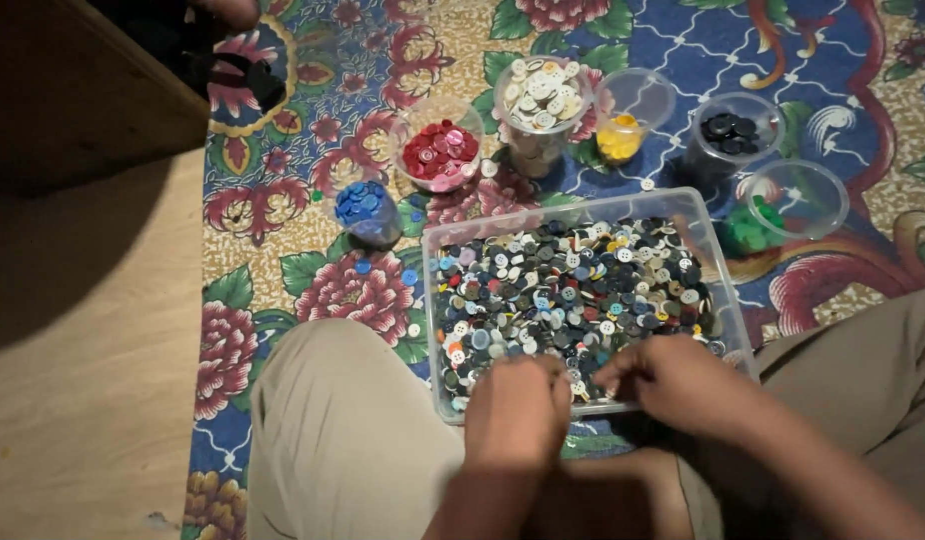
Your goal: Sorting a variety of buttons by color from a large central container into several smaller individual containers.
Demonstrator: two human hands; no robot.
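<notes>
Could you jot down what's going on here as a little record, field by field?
setting: flowered rug beside a wood floor
bin: clear bin full of mixed buttons
cups: six clear cups behind it, sorted by colour: blue, red, white, yellow, black, green
left hand: curled at the bin's near edge, on the buttons
right hand: beside it, fingers in the buttons
held item: too blurred to tell
</notes>
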